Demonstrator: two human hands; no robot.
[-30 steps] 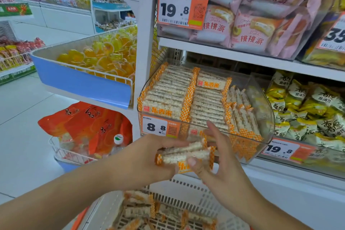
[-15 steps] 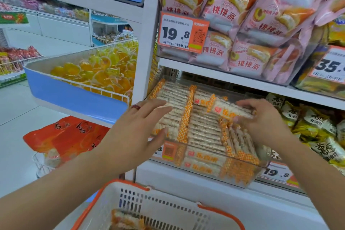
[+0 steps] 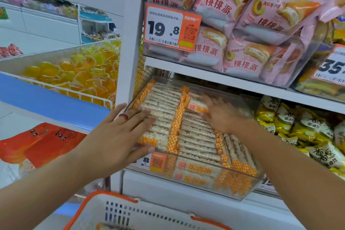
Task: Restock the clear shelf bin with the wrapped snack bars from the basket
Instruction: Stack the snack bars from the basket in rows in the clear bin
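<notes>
View: head cam, only 1 view, angled down at shelf.
Clear shelf bin (image 3: 240,189): seen on lower shelf, front wall toward the person; nearly filled w/ wrapped snack bars (image 3: 196,136), laid in rows, long axes running left-right, orange-check ends lined up front-to-back.
Left hand (image 3: 119,136): fingers straight and spread, laid flat on the left row of bars, thumb at the bin's front edge by the price tag (image 3: 155,162); nothing is gripped. Red ring (image 3: 123,116) is worn.
Right hand (image 3: 222,115): blurred; reached further back over the middle row, palm down. 1 bar (image 3: 196,106) w/ label up is touched at the fingertips; whether it is pinched or just pushed can't be told.
Key relation: that bar lies just left of the right fingertips, long axis left-right, at the rear of the bin; right hand is nearer, left is well apart at the front row.
Arm pose: both forearms are stretched forward and up from the lower corners, right reaching deeper.
Basket (image 3: 149,214): held low, below the bin; a bar or so is glimpsed at the bottom edge, so more restocking is judged left.
Next move (est.): bar to be pressed flush into its row, then a hand dropped to the basket.
</notes>
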